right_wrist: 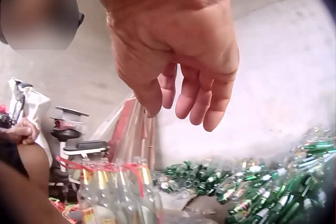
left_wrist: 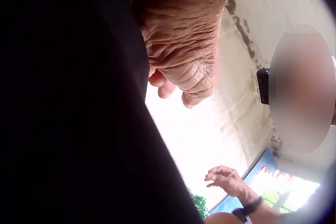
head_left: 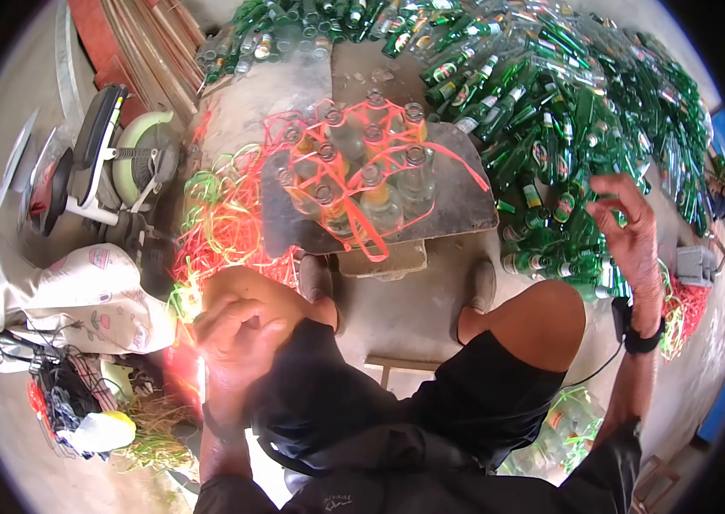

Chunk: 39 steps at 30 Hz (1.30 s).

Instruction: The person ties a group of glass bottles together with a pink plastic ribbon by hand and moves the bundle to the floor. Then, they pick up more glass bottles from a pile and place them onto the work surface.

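A bundle of clear glass bottles (head_left: pixel 379 210) stands upright on a dark board (head_left: pixel 465 214) in front of the person's knees. Pink-red plastic strap (head_left: pixel 362 231) winds around the bottle necks, with loose ends trailing over the board. To the right of the bundle, the right hand (head_left: pixel 632 236) is raised with loosely bent fingers and nothing in them; the right wrist view shows its fingers (right_wrist: pixel 212 106) hanging down. At the left knee lies the left hand (head_left: pixel 238 334), its fingers loosely curled and holding nothing visible. Dark cloth covers much of the left wrist view.
A large heap of green bottles (head_left: pixel 542 128) spreads across the right and back. Tangled pink and green strap (head_left: pixel 221 214) lies left of the board. Further left are a white sack (head_left: pixel 92 295) and a wheeled machine with a seat (head_left: pixel 101 128). Long boards (head_left: pixel 152 51) lean behind.
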Each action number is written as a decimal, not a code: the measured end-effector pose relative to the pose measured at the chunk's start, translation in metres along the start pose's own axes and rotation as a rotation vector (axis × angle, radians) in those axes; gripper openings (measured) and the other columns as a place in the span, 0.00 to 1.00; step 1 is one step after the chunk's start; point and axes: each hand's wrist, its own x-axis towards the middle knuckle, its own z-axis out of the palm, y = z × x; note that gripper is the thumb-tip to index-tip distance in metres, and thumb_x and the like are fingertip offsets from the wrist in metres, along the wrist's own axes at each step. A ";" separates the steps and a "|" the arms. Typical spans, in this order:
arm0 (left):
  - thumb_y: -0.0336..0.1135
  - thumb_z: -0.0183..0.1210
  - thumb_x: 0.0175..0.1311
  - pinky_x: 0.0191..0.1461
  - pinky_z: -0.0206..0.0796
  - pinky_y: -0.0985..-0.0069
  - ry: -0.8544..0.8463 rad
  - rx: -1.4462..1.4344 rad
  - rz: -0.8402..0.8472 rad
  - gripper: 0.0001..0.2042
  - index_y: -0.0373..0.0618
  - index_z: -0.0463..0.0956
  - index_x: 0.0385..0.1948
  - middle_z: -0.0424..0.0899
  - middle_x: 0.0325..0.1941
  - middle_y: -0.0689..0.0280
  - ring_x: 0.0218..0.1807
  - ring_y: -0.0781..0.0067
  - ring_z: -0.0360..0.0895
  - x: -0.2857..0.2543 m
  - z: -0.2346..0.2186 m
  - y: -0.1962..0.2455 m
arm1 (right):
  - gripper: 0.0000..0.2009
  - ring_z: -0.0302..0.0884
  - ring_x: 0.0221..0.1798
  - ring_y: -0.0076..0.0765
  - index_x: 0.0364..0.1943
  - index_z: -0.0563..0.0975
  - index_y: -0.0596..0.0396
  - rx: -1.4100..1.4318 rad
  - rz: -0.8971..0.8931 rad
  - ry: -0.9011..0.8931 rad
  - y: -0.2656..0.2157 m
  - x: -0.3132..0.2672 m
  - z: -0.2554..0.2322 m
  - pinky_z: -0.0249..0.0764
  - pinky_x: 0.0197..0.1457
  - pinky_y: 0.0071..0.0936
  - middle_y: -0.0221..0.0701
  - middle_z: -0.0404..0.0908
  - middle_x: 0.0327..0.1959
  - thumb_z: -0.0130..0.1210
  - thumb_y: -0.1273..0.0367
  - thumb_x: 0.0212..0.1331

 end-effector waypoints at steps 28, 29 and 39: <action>0.40 0.80 0.44 0.27 0.65 0.69 0.042 -0.065 -0.034 0.15 0.49 0.83 0.30 0.73 0.19 0.71 0.21 0.69 0.75 -0.017 -0.025 -0.010 | 0.47 0.68 0.70 0.53 0.73 0.64 0.49 -0.301 -0.803 -0.714 -0.130 0.180 0.207 0.74 0.69 0.43 0.39 0.69 0.71 0.64 0.84 0.40; 0.40 0.81 0.44 0.27 0.66 0.69 0.036 -0.072 -0.036 0.16 0.50 0.83 0.30 0.73 0.19 0.71 0.21 0.69 0.75 -0.017 -0.026 -0.009 | 0.47 0.68 0.70 0.53 0.73 0.64 0.49 -0.302 -0.801 -0.720 -0.132 0.181 0.206 0.74 0.69 0.43 0.39 0.69 0.71 0.64 0.84 0.40; 0.40 0.80 0.44 0.27 0.66 0.69 0.027 -0.074 -0.013 0.16 0.50 0.83 0.30 0.74 0.20 0.70 0.21 0.67 0.76 -0.017 -0.028 -0.010 | 0.55 0.71 0.71 0.50 0.75 0.62 0.43 -0.517 -0.863 -0.855 -0.140 0.196 0.207 0.77 0.66 0.43 0.33 0.63 0.78 0.77 0.75 0.32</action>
